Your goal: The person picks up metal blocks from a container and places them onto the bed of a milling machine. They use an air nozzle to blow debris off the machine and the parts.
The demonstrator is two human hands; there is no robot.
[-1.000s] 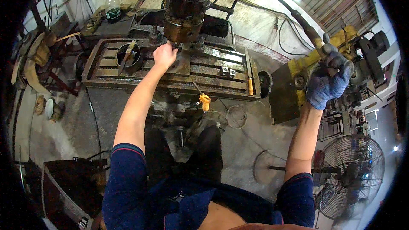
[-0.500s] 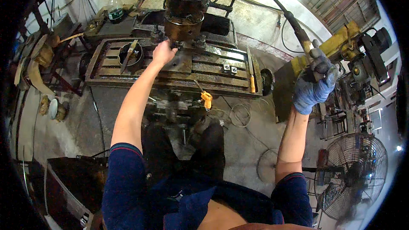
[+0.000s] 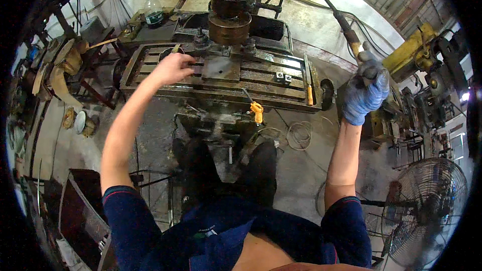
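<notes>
My left hand (image 3: 173, 69), bare, hovers over the left part of a slotted machine table (image 3: 150, 86). Its fingers are apart, and nothing shows in them. Behind it, a round can (image 3: 164, 52) with a brush-like stick (image 3: 175, 48) is mostly hidden. To the hand's right, a flat metal plate (image 3: 223, 69) lies beneath the round spindle head (image 3: 230, 27) of a milling machine. Over on the right, my right hand (image 3: 367, 93), in a blue-grey glove, is wrapped round the end of a long lever (image 3: 355, 47) that slopes down from the machine.
A yellow air gun (image 3: 256, 112) hangs at the table's front edge. Two small metal blocks (image 3: 283, 78) and a yellow-handled tool (image 3: 310, 94) rest on the table's right side. A large fan (image 3: 424, 211) stands at lower right, a plastic bottle (image 3: 153, 11) at back left.
My left hand has drawn back from beneath the spindle head and moved left, toward the can. My right hand keeps its grip on the lever. The whole view has shifted slightly.
</notes>
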